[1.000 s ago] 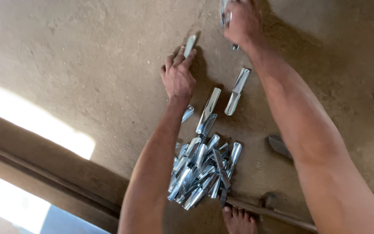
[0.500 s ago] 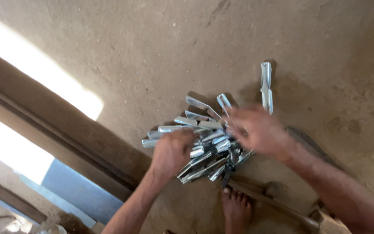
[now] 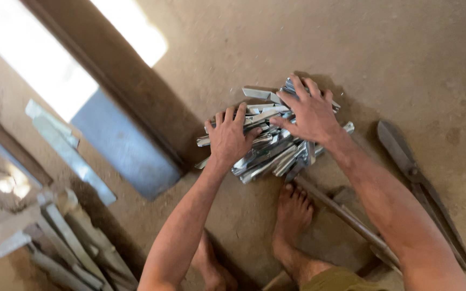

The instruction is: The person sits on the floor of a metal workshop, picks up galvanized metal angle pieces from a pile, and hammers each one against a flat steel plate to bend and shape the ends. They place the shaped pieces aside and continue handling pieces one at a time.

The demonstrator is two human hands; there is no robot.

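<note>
Presently listed, largest first, with places reckoned from the pile of metal pieces (image 3: pixel 273 143). Earthen floor (image 3: pixel 395 48): bare, brown, underlying everything. Dark wooden beam (image 3: pixel 120 86): runs diagonally to the left of the pile, with a grey-blue panel (image 3: pixel 125 145) beyond it. Scrap timber and strips (image 3: pixel 55 237): heaped well apart from the pile, at far lower left. Metal shears (image 3: pixel 422 183): long, dark, lying on the floor to the right of the pile, near but apart from it. Wooden-handled tool (image 3: pixel 346 215): lies just below the pile, slanting toward lower right. Pile of metal pieces: short, shiny, silvery strips heaped together on the floor at centre. Bare foot (image 3: pixel 293 215): planted just below the pile, toes nearly touching it. Right hand (image 3: pixel 308 110): spread over the upper right of the pile, fingers curled onto the pieces, pressing on them rather than lifting. Left hand (image 3: pixel 230 134): laid flat on the left of the pile, fingers splayed, resting on the strips, not closed around any one.
</note>
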